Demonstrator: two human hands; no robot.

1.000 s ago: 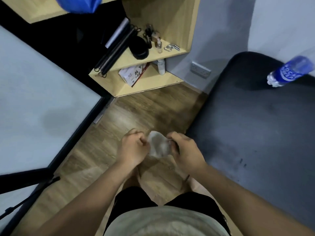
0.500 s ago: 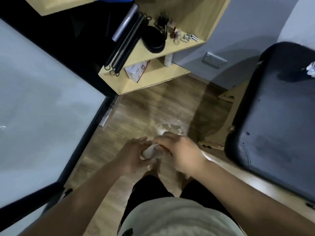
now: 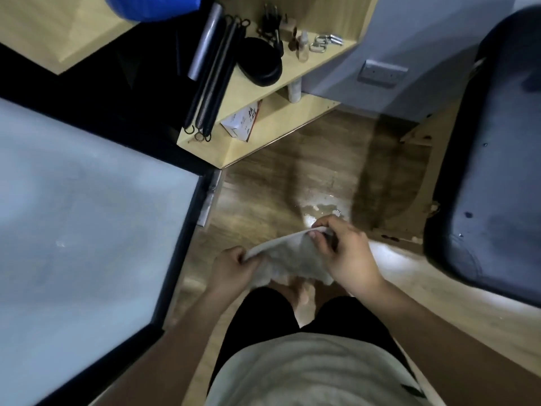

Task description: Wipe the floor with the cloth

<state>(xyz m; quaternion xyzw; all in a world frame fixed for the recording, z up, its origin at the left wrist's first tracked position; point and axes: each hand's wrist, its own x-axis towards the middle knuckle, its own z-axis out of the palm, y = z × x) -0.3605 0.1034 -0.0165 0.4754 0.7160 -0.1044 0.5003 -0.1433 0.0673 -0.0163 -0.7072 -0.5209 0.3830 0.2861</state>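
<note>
A grey-white cloth [image 3: 292,256] hangs stretched between both hands, above my feet and the wooden floor [image 3: 263,200]. My left hand [image 3: 231,266] pinches its left corner. Its upper right edge is gripped by my right hand [image 3: 342,250], which sits slightly higher and farther forward. A small wet puddle [image 3: 320,210] glints on the floor just beyond my right hand. The cloth is held in the air, not touching the floor.
A pale grey table top [image 3: 82,244] with a black edge fills the left. A wooden shelf unit [image 3: 272,124] with springs, a black case and small items stands ahead. A dark padded bench [image 3: 497,171] on wooden legs is at the right. A wall socket [image 3: 382,74] sits behind.
The bunched cloth has been pulled open between my hands, which have moved apart. The view has tipped down and the puddle has come into sight.
</note>
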